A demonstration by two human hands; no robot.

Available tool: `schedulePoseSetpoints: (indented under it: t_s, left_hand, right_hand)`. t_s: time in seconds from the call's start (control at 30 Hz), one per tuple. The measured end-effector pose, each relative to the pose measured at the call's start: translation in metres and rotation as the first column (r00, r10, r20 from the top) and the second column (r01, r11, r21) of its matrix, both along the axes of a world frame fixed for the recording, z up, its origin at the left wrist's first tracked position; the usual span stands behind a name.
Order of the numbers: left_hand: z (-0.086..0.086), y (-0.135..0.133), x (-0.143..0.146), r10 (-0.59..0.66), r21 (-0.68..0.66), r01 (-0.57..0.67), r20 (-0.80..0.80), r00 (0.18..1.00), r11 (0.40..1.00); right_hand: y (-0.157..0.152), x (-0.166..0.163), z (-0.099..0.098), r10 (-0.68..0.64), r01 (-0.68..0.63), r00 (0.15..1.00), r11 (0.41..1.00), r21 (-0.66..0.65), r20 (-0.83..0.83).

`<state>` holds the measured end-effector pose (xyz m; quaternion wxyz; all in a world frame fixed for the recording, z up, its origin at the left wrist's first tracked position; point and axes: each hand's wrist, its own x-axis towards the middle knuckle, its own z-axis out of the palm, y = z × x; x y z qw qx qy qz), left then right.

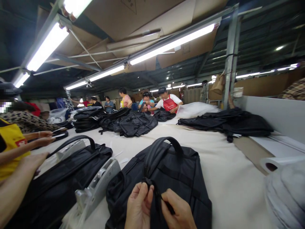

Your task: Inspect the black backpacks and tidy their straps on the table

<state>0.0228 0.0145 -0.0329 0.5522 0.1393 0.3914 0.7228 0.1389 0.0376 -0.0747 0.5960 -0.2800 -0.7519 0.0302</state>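
Note:
A black bag point(181, 178) lies on the pale table directly before me, its padded strap point(175, 144) arching up at the far end. My left hand point(139, 203) pinches the narrow lower end of that strap, where a small dark fitting shows at the fingertips. Just to its right, my right hand point(177, 208) has its fingers closed on a thin black strap that hangs from the same spot. Part of the thin strap is hidden behind my fingers, and the fitting's exact form cannot be made out.
A grey tool with a metal end point(97, 184) lies left of my bag. Beyond it, a co-worker's hand point(35, 159) touches another black bag point(64, 178). Black bags point(138, 122) are heaped farther back. A white roll point(281, 162) and wrapped bundle point(287, 190) are at right.

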Motion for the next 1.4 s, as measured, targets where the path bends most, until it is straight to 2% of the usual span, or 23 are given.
schedulePoseSetpoints:
  t_s: [0.2, 0.27, 0.4, 0.47, 0.6, 0.67, 0.73, 0.8, 0.87, 0.97, 1.13, 1.27, 1.4]
  left_hand:
    - [0.001, -0.012, -0.020, -0.061, -0.069, 0.062, 0.019, 0.998, 0.996]
    - [-0.003, -0.016, -0.024, -0.147, -0.061, 0.146, -0.010, 0.989, 0.987]
    - [-0.018, -0.023, -0.023, -0.300, -0.079, 0.295, -0.062, 0.952, 0.952]
    - [-0.022, -0.024, -0.024, -0.304, -0.075, 0.299, -0.070, 0.950, 0.951]
    - [-0.018, -0.024, -0.035, -0.239, -0.055, 0.235, -0.089, 0.967, 0.970]
    - [-0.014, -0.023, -0.041, -0.193, -0.034, 0.191, -0.113, 0.975, 0.981]
    - [-0.012, -0.023, -0.041, -0.191, 0.002, 0.194, -0.171, 0.967, 0.981]
    - [-0.015, -0.023, -0.036, -0.237, 0.041, 0.256, -0.265, 0.935, 0.966]
    - [-0.021, -0.023, -0.027, -0.326, 0.056, 0.372, -0.374, 0.868, 0.926]
    - [-0.026, -0.024, -0.015, -0.420, 0.042, 0.502, -0.491, 0.763, 0.864]
    - [-0.011, -0.023, -0.017, -0.220, 0.152, 0.384, -0.609, 0.762, 0.911]
    - [0.005, -0.019, -0.018, -0.243, 0.170, 0.398, -0.562, 0.791, 0.902]
    - [0.014, -0.017, -0.017, -0.307, 0.130, 0.386, -0.405, 0.861, 0.913]
  right_hand:
    - [-0.002, 0.002, 0.001, 0.041, -0.041, 0.999, 0.994, -0.097, -0.004]
    - [-0.003, 0.002, 0.003, 0.047, -0.047, 0.999, 0.992, -0.118, -0.001]
    - [-0.005, 0.002, 0.004, 0.047, -0.042, 0.997, 0.996, -0.079, 0.064]
    - [-0.005, 0.004, 0.004, 0.068, -0.054, 0.991, 0.991, -0.119, 0.111]
    - [-0.001, 0.014, 0.013, 0.233, -0.130, 0.934, 0.927, -0.351, 0.271]
    - [0.000, 0.020, 0.018, 0.292, -0.111, 0.876, 0.896, -0.429, 0.383]
    - [0.000, 0.024, 0.022, 0.259, -0.034, 0.840, 0.902, -0.430, 0.477]
    - [-0.001, 0.024, 0.025, 0.180, 0.032, 0.835, 0.927, -0.373, 0.521]
    - [-0.002, 0.022, 0.027, 0.137, 0.037, 0.849, 0.948, -0.317, 0.509]
    - [-0.004, 0.022, 0.033, 0.154, 0.020, 0.863, 0.941, -0.337, 0.481]
    - [-0.003, 0.028, 0.040, 0.112, 0.119, 0.878, 0.891, -0.438, 0.466]
    - [-0.002, 0.028, 0.038, 0.086, 0.134, 0.889, 0.891, -0.434, 0.449]
    - [-0.001, 0.026, 0.036, 0.103, 0.126, 0.890, 0.881, -0.456, 0.444]
